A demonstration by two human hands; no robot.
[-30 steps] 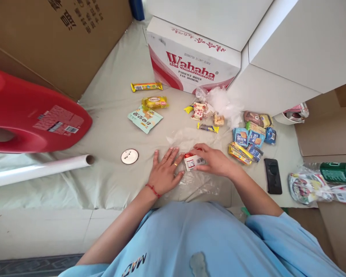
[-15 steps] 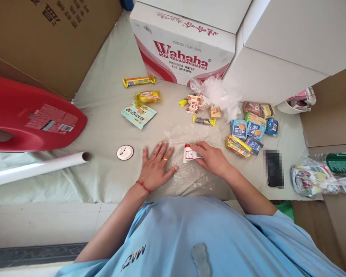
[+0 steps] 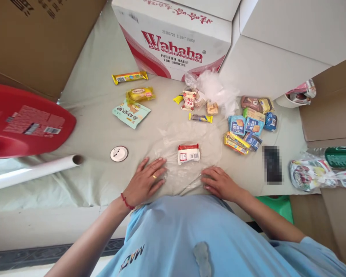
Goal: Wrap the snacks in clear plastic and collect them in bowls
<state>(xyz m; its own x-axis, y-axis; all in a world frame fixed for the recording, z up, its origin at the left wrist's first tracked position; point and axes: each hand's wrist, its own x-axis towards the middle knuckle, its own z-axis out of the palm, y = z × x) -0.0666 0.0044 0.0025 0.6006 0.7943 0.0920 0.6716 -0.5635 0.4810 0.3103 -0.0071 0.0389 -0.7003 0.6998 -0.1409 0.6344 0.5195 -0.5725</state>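
A small red-and-white snack packet (image 3: 188, 153) lies on a clear plastic sheet (image 3: 190, 132) spread over the pale green cloth. My left hand (image 3: 146, 181) rests flat with fingers apart on the sheet's near left edge, a ring on one finger and a red string on the wrist. On the near right edge, my right hand (image 3: 220, 182) lies palm down. Neither hand holds anything, and the packet sits between and just beyond them.
A Wahaha carton (image 3: 173, 38) stands at the back, with white boxes (image 3: 276, 57) to its right. Snack packets are scattered: yellow ones (image 3: 140, 93), a teal one (image 3: 130, 112), blue ones (image 3: 248, 127). Also here: a round badge (image 3: 118, 153), white tube (image 3: 31, 173), red stool (image 3: 23, 123), phone (image 3: 272, 163), green bottle (image 3: 341, 156).
My right hand let go of the red-and-white packet, which now lies on the plastic sheet. Both hands drew back toward me to the sheet's near edge.
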